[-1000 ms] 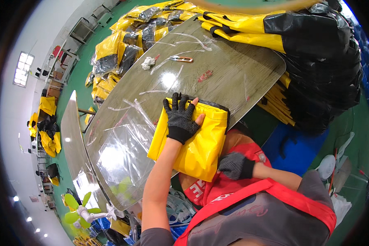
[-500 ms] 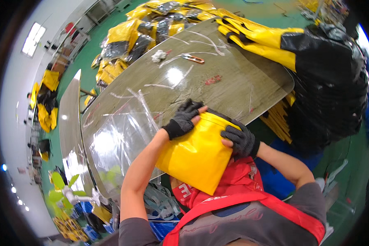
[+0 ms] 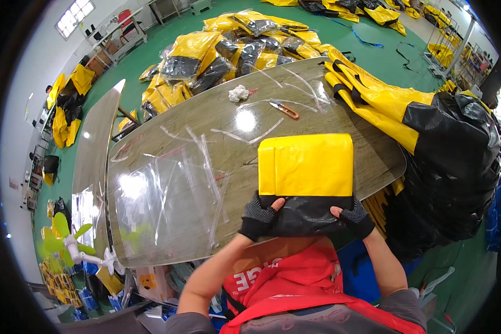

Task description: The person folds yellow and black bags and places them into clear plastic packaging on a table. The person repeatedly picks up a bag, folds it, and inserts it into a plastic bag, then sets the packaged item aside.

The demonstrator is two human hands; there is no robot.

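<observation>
Between my hands is a folded yellow and black bag [image 3: 306,167] of smooth coated fabric, its yellow part away from me and its black part nearest me. My left hand [image 3: 260,214], in a dark dotted glove with the thumb tip bare, grips the black part at its left side. On the opposite side my right hand [image 3: 353,217], gloved alike, pinches the black edge with its thumb on top. The remaining fingers of both hands are partly hidden beneath the bag. The bag lies over the near edge of the wood-patterned table [image 3: 206,122].
Clear plastic sleeves [image 3: 161,200] lie on the table's left. Small orange-handled snips [image 3: 285,109] and a white crumpled wad [image 3: 239,93] sit farther back. Yellow-black bags [image 3: 423,119] drape over the right end. Beyond the table is a pile of wrapped bags [image 3: 206,55]. A green-bladed fan [image 3: 69,239] stands at left.
The bag has turned and moved away from my body onto the table, now showing its black part towards me. Both hands have shifted to its near left and right sides.
</observation>
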